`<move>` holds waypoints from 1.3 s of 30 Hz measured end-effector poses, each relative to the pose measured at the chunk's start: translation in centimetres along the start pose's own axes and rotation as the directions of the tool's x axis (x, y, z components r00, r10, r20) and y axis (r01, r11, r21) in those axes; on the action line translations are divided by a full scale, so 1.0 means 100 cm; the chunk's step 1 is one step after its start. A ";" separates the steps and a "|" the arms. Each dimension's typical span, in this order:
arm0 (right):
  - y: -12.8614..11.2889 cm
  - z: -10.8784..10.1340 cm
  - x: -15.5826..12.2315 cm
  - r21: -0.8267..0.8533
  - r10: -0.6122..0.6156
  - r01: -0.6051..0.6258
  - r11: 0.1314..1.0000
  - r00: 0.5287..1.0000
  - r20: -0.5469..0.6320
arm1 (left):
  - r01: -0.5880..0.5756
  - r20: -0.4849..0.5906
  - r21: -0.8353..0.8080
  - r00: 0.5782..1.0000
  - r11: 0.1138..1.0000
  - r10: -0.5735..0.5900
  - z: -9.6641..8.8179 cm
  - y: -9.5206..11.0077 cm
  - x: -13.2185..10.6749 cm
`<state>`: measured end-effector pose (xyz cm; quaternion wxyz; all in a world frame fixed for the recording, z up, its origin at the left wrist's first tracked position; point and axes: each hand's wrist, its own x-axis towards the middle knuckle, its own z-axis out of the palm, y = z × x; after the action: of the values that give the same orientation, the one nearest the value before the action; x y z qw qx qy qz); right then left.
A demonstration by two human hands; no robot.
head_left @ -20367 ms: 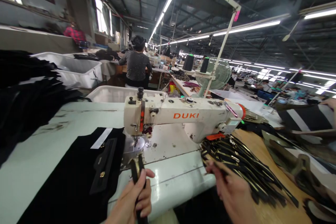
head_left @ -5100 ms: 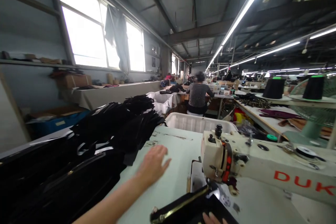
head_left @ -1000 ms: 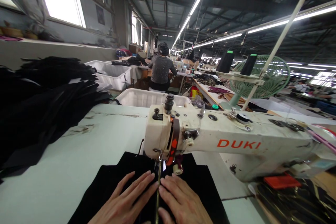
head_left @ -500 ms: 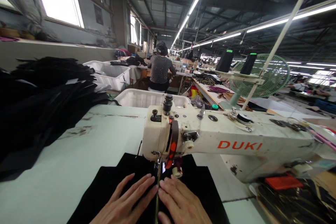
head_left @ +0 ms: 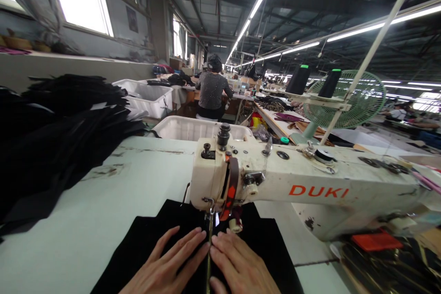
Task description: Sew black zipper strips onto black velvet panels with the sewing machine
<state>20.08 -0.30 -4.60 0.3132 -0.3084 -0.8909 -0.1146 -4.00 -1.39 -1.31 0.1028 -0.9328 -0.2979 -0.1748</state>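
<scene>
Zipper tape [head_left: 208,257] running up under the machine

Left hand [head_left: 165,259] and right hand [head_left: 243,262] lie flat, fingers spread, gripping nothing, pressing the black fabric panel [head_left: 270,243] either side of the tape. DUKI sewing machine [head_left: 275,179] stands at 12 o'clock; stacked black panels [head_left: 65,133] at 10 o'clock.

The pale green sewing surface [head_left: 86,193] is carrying a DUKI sewing machine [head_left: 296,183] on the right, a black fabric panel [head_left: 144,243] lying near, and a pile of black fabric pieces [head_left: 58,138] lying on the left.

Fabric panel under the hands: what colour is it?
The fabric panel is black, best seen in the head view.
</scene>
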 end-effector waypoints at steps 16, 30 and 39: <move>0.006 -0.025 0.027 -0.008 0.006 -0.006 1.000 0.998 -0.064 | 0.035 -0.080 0.086 0.996 0.996 -0.028 -0.009 -0.006 0.016; 0.012 -0.026 0.025 0.080 0.041 -0.048 0.996 0.995 0.094 | 0.159 0.016 -0.026 0.987 0.987 -0.158 -0.006 -0.004 0.013; -0.021 -0.059 0.018 0.161 0.202 -0.287 0.944 0.892 0.405 | 0.225 0.212 -0.101 0.957 0.969 -0.200 -0.027 0.037 0.000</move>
<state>20.56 -3.41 1.13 0.1768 -0.3988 -0.8957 0.0860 -2.52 -5.12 0.84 -0.0051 -0.9128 -0.3939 -0.1082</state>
